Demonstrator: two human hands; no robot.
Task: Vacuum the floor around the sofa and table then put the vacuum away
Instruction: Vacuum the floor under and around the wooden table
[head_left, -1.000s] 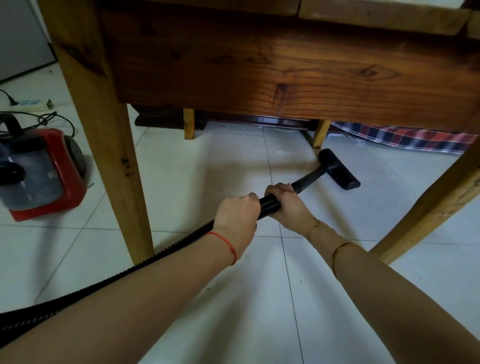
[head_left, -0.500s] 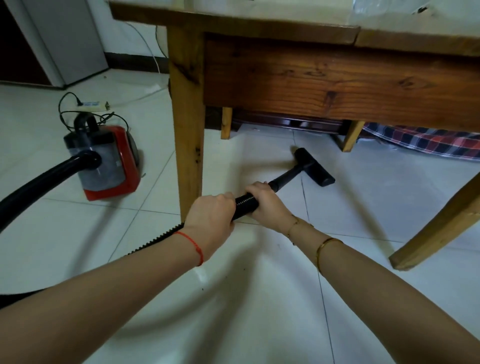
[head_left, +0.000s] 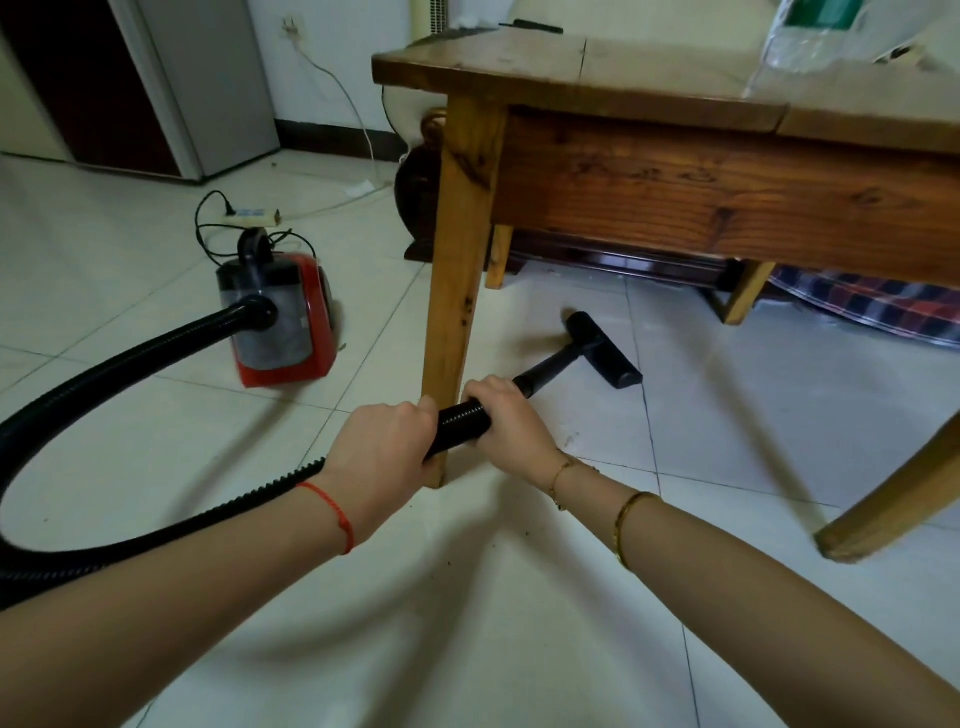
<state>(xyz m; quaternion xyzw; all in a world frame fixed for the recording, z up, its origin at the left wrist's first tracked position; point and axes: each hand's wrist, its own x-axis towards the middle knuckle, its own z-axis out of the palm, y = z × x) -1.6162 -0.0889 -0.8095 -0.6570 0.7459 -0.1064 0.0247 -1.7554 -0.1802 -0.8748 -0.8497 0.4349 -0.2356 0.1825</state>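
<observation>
Both hands grip the black ribbed vacuum hose (head_left: 462, 423) just in front of a leg (head_left: 457, 291) of the wooden table (head_left: 649, 83). My left hand (head_left: 387, 447) holds it behind, my right hand (head_left: 506, 415) nearer the wand. The black floor nozzle (head_left: 602, 349) lies on the white tiles under the table's edge. The hose loops left to the red canister vacuum (head_left: 283, 322) standing on the floor. Behind the table is the sofa's dark wooden base (head_left: 623, 260).
A power strip (head_left: 252, 217) with cords lies on the floor beyond the vacuum, near a grey cabinet (head_left: 208, 83). A plaid cloth (head_left: 872, 306) lies under the table at right. Another table leg (head_left: 893, 499) slants at right. Small crumbs dot the tiles near my arms.
The view has pulled back and up, so the tabletop and whole vacuum show. The nozzle has been drawn back toward the near table leg. Both hands keep their grip.
</observation>
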